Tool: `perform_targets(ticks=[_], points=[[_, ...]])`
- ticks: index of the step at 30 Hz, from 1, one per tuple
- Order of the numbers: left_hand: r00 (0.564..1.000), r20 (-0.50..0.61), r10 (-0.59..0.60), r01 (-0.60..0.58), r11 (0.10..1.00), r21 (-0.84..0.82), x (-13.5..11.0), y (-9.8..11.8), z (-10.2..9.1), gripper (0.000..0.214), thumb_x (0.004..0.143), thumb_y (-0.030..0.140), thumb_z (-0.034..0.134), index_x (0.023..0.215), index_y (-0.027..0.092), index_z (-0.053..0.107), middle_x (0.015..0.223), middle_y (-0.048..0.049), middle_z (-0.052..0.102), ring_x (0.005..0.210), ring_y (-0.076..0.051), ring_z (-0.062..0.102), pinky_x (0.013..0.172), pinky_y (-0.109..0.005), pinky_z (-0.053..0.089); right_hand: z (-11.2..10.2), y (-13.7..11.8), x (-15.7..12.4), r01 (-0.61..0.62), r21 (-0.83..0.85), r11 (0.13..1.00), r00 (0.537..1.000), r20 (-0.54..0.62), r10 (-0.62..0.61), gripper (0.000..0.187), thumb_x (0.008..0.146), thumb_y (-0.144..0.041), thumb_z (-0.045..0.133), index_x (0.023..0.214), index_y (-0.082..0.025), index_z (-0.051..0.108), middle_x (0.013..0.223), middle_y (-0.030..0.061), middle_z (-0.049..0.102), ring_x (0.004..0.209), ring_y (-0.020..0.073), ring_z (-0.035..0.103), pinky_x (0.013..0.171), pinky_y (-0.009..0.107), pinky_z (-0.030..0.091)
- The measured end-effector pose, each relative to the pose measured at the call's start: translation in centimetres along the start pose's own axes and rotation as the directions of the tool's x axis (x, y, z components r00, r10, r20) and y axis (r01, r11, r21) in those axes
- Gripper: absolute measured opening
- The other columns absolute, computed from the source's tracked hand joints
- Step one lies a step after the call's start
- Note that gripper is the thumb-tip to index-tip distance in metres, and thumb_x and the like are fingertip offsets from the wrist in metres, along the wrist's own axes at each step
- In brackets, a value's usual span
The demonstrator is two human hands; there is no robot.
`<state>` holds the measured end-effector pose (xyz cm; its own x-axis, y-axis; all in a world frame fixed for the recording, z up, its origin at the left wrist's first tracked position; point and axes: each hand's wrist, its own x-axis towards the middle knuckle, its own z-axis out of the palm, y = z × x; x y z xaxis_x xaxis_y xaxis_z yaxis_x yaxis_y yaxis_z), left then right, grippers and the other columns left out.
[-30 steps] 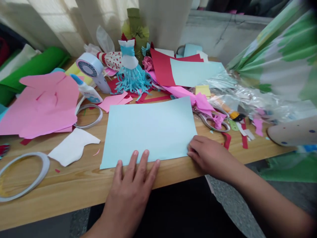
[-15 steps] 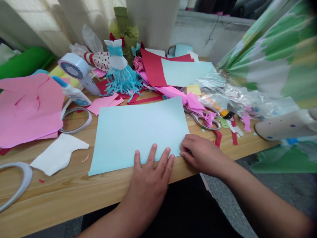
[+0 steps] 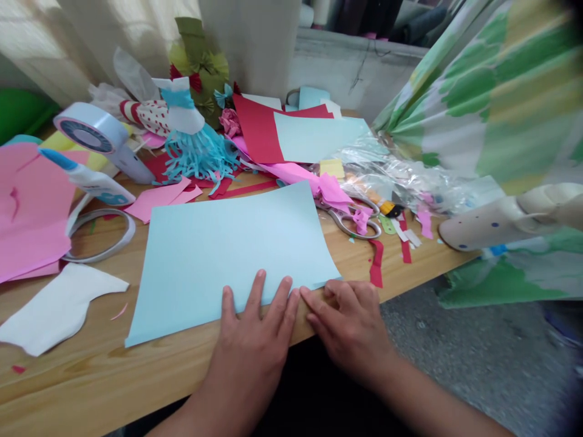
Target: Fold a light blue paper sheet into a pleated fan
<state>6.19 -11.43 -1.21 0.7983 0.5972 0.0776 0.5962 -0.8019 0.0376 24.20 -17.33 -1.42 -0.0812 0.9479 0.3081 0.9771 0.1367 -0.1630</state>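
Observation:
A light blue sheet of paper [image 3: 218,243] lies on the table in front of me, its near edge turned up in a narrow fold. My left hand [image 3: 257,331] rests on that near edge, fingers spread flat over the paper. Close beside it, at the sheet's near right corner, is my right hand [image 3: 348,321]. Its index finger reaches left along the edge, the thumb is apart from it, and the other fingers are partly curled. No object shows in the right hand. The sheet's right corner lifts slightly by its knuckles.
Scissors [image 3: 350,221] lie right of the sheet among paper scraps. At left are a glue bottle [image 3: 91,179], a handheld fan [image 3: 102,139], a tape roll [image 3: 130,233] and pink paper [image 3: 31,212]. A blue-fringed paper dress [image 3: 195,145] stands behind. A white cylinder [image 3: 492,224] lies at the right edge.
My right hand has shifted left along the near edge, towards my left hand, and its index finger has stretched out. The view has turned to the right.

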Motion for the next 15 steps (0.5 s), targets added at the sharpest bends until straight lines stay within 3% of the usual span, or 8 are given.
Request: perform_targets(ticks=[12,15], points=[[1.0,0.007,0.001,-0.001,1.0,0.01,-0.3,-0.2,0.3,0.049,0.087,0.028,0.043,0.136,0.028,0.042,0.147,0.0007,0.034,0.133,-0.039,0.03,0.091,-0.075,0.03,-1.6,4.7,-1.6,-0.097,-0.092,0.991,0.995,-0.034,0.094,0.024,0.087,-0.03,0.055,0.106,-0.026,0.068,0.079,0.005,0.056,0.074,0.0207,0.045,0.069,0.038,0.033],[1.0,0.02,-0.009,0.009,1.0,-0.003,-0.2,-0.2,0.2,0.049,0.087,0.029,0.043,0.136,0.027,0.042,0.147,0.0009,0.034,0.133,-0.039,0.03,0.091,-0.076,0.029,-1.9,5.2,-1.6,-0.105,-0.035,0.994,0.984,-0.147,0.099,0.018,0.085,-0.024,0.056,0.096,-0.019,0.069,0.082,0.0069,0.057,0.077,0.0213,0.049,0.07,0.04,0.038]])
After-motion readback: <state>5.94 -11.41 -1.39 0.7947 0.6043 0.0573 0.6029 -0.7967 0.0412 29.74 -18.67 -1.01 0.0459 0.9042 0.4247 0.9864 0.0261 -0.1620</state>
